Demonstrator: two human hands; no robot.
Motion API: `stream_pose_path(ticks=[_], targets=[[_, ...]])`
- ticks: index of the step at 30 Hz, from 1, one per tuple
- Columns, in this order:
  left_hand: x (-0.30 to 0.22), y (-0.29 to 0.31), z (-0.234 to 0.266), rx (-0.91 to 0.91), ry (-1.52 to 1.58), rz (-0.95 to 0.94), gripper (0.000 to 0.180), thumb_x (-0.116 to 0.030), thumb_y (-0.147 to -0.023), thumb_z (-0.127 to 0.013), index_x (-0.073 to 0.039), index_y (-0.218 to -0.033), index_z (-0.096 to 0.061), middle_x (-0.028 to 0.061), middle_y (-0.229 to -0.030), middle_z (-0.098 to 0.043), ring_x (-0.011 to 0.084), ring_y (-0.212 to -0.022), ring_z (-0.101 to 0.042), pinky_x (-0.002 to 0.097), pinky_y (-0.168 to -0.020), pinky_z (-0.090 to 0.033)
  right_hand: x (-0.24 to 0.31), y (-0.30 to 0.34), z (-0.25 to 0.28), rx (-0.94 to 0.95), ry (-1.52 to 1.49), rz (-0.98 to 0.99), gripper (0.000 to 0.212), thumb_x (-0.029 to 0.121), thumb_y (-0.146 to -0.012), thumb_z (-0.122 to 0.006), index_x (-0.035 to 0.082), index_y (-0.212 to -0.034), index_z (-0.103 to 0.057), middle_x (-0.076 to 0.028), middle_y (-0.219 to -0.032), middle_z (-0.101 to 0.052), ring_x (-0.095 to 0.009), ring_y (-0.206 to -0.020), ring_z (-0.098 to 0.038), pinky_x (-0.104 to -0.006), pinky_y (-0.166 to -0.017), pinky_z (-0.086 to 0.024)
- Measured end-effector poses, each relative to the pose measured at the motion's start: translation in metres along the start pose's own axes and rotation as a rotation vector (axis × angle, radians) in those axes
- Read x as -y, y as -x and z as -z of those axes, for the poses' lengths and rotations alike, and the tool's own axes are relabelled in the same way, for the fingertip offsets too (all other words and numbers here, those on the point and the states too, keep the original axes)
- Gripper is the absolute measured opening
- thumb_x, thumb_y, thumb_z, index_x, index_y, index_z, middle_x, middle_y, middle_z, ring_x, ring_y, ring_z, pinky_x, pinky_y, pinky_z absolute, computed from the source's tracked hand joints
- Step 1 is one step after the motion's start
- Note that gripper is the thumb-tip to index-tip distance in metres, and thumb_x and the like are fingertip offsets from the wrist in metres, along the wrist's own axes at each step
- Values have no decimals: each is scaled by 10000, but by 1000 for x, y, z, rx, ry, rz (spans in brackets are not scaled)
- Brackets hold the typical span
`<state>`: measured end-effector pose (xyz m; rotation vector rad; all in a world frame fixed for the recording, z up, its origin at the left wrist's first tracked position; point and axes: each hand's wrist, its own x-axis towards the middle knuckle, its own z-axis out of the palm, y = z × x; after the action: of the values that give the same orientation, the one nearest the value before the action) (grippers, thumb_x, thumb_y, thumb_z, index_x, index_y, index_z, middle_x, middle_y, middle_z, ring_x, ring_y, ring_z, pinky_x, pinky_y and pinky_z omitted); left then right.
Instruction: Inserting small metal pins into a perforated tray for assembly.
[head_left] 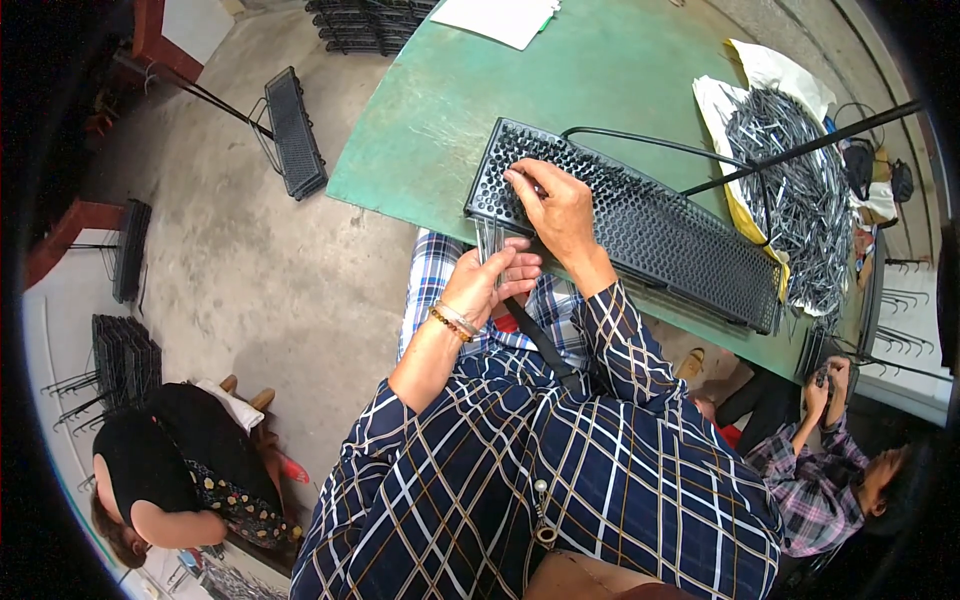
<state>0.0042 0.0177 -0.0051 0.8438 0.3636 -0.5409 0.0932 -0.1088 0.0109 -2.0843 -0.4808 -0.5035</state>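
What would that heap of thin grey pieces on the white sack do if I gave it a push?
It would probably slide apart rather than move as one, since the thin grey pieces look loose and crisscrossed on the white sack. They may be slippery, going by their shine. Each seems fairly stiff, as most look straight.

Left of the black rack (665, 225) and beyond it, the green table (440, 110) offered a hand open passage. The wire handle (650, 142) arched along the rack's far edge and a long rod (840, 135) slanted from it, barring that way. A sack (795, 75) heaped with pins (790, 210) crowded the right end; the right hand (565, 205) covered part of the left end.
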Motion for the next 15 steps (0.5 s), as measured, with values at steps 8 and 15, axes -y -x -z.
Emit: stream_pose_path(ticks=[8,15], targets=[[1,0,-1,-1,1,-8,304,-153,-945,-474,40,-1179,-495,170,-1008,-620,233,-885,-633,341,-793,-542,0,2,-5,-8,6,-24,120,142,-791,-676,33,-836,-653,-107,-777,-660,-271,-674,-638,-355,-596,-497],[2,-1,0,-5,9,-9,298,-149,-943,-476,37,-1175,-498,167,-999,-619,230,-880,-634,335,-786,-545,-2,5,-7,-73,-5,-31,114,97,-760,-689,31,-847,-655,-107,-794,-655,-273,-717,-632,-355,-644,-497]])
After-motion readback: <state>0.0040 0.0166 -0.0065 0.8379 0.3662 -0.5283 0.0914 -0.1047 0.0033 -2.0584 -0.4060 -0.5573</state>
